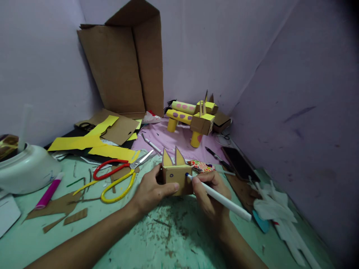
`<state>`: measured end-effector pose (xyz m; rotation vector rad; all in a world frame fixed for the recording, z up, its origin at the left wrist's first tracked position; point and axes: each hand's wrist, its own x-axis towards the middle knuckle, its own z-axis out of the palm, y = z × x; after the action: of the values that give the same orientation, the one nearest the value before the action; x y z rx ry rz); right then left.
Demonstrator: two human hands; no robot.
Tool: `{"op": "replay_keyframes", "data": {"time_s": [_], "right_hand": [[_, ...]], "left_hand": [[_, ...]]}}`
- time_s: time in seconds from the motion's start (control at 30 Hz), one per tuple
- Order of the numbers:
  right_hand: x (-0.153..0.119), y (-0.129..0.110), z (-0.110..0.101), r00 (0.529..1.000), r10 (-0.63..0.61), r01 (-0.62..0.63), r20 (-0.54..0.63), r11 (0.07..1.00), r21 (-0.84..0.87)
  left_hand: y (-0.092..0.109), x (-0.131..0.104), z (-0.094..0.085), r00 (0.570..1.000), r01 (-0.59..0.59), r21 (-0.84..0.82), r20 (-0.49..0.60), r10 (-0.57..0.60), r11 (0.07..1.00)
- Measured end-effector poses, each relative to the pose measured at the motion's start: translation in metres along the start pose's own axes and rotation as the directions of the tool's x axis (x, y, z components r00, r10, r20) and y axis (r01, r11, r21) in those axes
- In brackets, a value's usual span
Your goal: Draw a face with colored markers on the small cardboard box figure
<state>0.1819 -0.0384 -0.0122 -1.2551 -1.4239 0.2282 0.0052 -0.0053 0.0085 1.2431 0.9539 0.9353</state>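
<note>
A small cardboard box (pixel 177 183) with two pointed ears, yellow inside, stands in front of me. My left hand (pixel 151 188) grips it from the left, thumb across its front face. One dark eye mark shows on the left of that face. In my right hand (pixel 211 194) is a white marker (pixel 224 201), held like a pen. Its blue tip touches the right side of the face, level with the eye mark. Red-and-yellow-handled scissors (pixel 126 175) lie open on the table, left of the box.
Two yellow animal figures (pixel 196 119) of tubes and boxes stand on a pink cloth. A tall cardboard carton (pixel 120 63) is behind, yellow paper strips (pixel 75 142) left. A phone (pixel 239 162) lies right, near the wall. A glue stick (pixel 49 192) and a white pot (pixel 33 168) sit left.
</note>
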Motion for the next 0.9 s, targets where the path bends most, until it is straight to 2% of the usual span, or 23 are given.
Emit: {"op": "replay_keyframes", "data": {"time_s": [0.27, 0.47, 0.57, 0.7, 0.9], "right_hand": [[-0.003, -0.018, 0.004, 0.998, -0.043, 0.048, -0.048, 0.993, 0.110], [-0.001, -0.022, 0.015, 0.996, -0.087, 0.085, 0.020, 0.992, 0.089], [-0.001, -0.021, 0.016, 0.992, -0.122, 0.118, 0.043, 0.989, 0.094], [0.000, -0.019, 0.016, 0.989, -0.145, 0.141, 0.032, 0.983, 0.115], [0.000, -0.019, 0.016, 0.979, -0.193, 0.185, 0.068, 0.977, 0.107]], "left_hand": [[0.002, -0.002, 0.005, 0.999, -0.007, -0.001, -0.035, 0.007, 1.000], [-0.001, -0.002, 0.005, 0.998, 0.004, 0.027, -0.063, -0.002, 1.000], [-0.001, -0.003, 0.000, 1.000, -0.008, 0.036, -0.022, 0.009, 0.999], [-0.001, -0.003, -0.007, 0.991, -0.038, -0.113, 0.120, 0.051, 0.993], [-0.008, -0.001, -0.007, 0.995, -0.029, -0.174, 0.091, 0.046, 0.984]]}}
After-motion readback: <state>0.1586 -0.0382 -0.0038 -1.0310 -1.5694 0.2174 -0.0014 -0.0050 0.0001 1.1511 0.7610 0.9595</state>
